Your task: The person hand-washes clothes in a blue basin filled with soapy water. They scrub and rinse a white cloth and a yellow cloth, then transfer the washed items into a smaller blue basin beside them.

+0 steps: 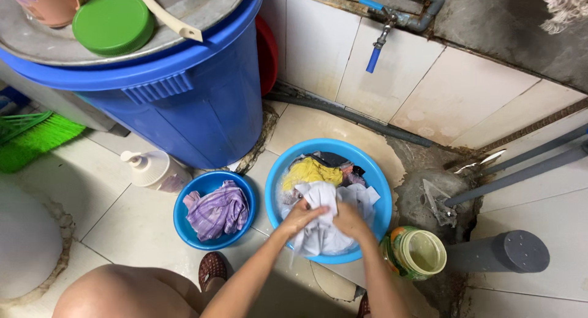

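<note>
Both hands, left hand & right hand, clench a white cloth over the big blue wash basin w/ laundry.

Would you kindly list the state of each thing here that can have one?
Left hand: closed on the white cloth.
Right hand: closed on the same cloth.
Large basin: full of clothes.
Small basin: holds a purple cloth.
Tap: no water running.
Barrel: covered by a metal lid.
Jar: open.
</note>
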